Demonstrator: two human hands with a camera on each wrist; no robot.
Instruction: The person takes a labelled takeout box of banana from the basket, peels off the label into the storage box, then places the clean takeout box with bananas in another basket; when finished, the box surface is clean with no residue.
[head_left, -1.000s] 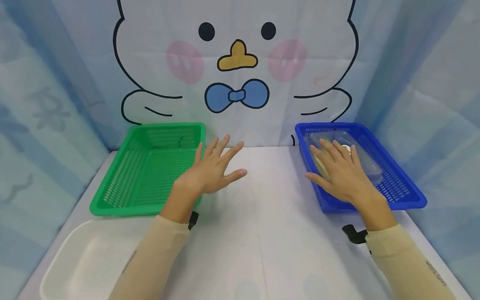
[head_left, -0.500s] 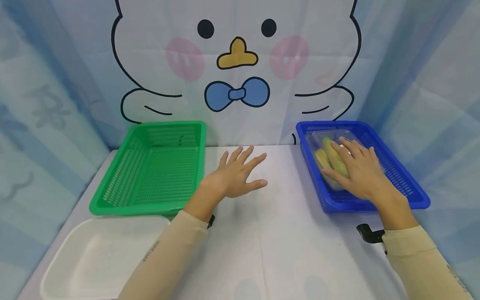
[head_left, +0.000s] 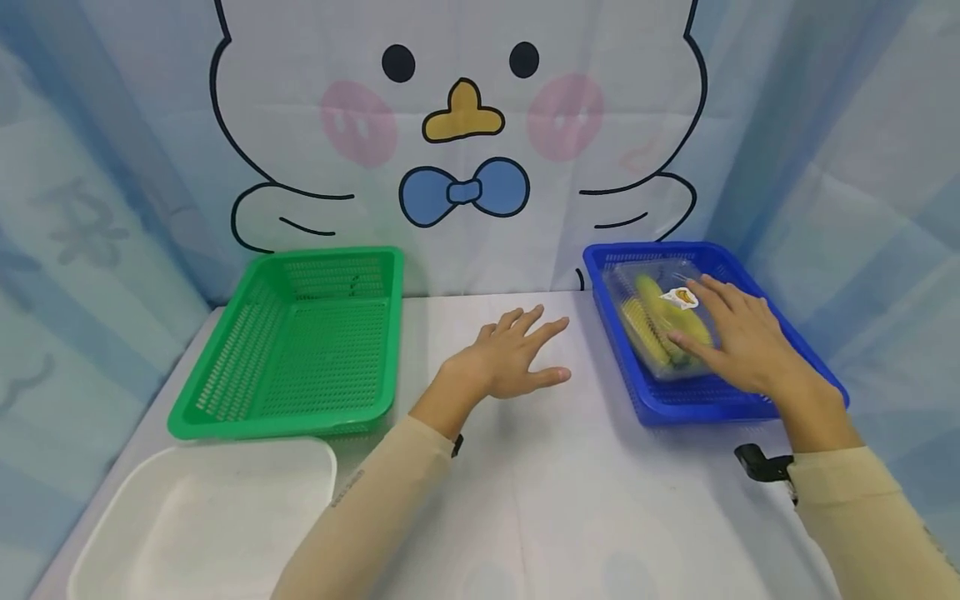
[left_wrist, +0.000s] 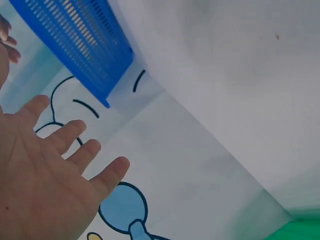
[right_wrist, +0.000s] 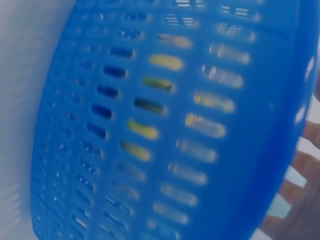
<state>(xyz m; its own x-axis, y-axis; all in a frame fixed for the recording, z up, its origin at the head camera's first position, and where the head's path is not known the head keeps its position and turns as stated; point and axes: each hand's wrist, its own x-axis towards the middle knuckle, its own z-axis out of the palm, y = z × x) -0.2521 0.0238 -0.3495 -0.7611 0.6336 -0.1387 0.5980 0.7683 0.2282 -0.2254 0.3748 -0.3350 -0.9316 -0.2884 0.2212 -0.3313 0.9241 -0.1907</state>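
A blue plastic basket (head_left: 697, 411) stands at the right of the table. Inside it lies a clear plastic box (head_left: 626, 279) with yellow produce, including what looks like corn (head_left: 643, 329) and a banana-like piece (head_left: 686, 323) under a sticker. My right hand (head_left: 742, 337) is over the box's right side, fingers spread; whether it touches the box cannot be told. In the right wrist view its fingers (right_wrist: 302, 165) show beyond the basket's wall. My left hand (head_left: 510, 358) hovers palm down over the table between the baskets, fingers apart, holding nothing.
A green basket (head_left: 322, 358) stands at the left, with a white tray (head_left: 187, 517) in front of it. A curtain with a cartoon animal (head_left: 461, 242) hangs behind the white table (head_left: 570, 500); blue curtains hang at both sides.
My left hand has moved right, away from the green basket. My right hand has also shifted right, so more of the clear box and its sticker shows.
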